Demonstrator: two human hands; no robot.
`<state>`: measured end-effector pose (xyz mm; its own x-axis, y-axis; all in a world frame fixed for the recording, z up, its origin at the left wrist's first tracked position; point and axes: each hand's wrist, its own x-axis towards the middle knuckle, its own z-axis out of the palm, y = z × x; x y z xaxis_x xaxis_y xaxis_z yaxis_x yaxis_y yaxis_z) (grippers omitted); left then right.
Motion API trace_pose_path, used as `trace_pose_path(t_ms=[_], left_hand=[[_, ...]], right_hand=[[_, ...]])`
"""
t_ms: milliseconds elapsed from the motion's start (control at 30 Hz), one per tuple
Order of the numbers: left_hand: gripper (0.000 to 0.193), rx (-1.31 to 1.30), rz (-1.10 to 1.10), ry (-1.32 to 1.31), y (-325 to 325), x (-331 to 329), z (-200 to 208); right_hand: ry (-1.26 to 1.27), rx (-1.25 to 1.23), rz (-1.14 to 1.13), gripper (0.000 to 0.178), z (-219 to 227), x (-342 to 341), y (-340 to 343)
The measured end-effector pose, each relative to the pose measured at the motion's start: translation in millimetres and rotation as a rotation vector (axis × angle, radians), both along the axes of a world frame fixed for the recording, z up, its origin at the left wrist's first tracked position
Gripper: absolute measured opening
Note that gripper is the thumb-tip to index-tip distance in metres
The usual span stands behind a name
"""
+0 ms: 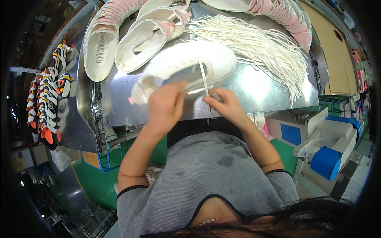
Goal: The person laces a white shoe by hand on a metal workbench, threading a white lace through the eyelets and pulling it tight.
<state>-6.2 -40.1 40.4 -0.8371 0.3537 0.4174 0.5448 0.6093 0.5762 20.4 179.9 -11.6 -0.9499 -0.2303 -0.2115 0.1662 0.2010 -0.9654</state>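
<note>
A white shoe upper (pixel 216 59) with a pink heel tab lies on its side on the metal table in front of me. My left hand (pixel 167 105) is closed on the near edge of its opening; part of the upper by the heel is blurred. A white shoelace (pixel 204 77) runs from the eyelets down to my right hand (pixel 226 104), where thumb and fingers pinch it. A greyish tool handle shows within the right hand, and a thin pointed tip sticks out below it; its exact kind is unclear.
A pile of loose white laces (pixel 254 51) lies behind the upper. Nested white-and-pink uppers (pixel 101 43) curve along the left back, with another row (pixel 295 23) at the right back. Multicoloured shoe parts (pixel 47 103) stand far left. A beige-and-blue machine (pixel 329 146) is at right.
</note>
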Motion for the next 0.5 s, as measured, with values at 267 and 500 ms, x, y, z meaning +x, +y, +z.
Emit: trace_pose_path(t_ms=[267,500], left_hand=[[0.02,0.309,0.152,-0.135,-10.8,-29.1,74.5],[0.024,-0.148,-0.023,-0.416,-20.4,-11.2,-23.9]], right_hand=[[0.016,0.546,0.308,0.02,-9.1,120.7,93.1],[-0.033,-0.155,-0.077,0.014,18.2,48.3,38.8]])
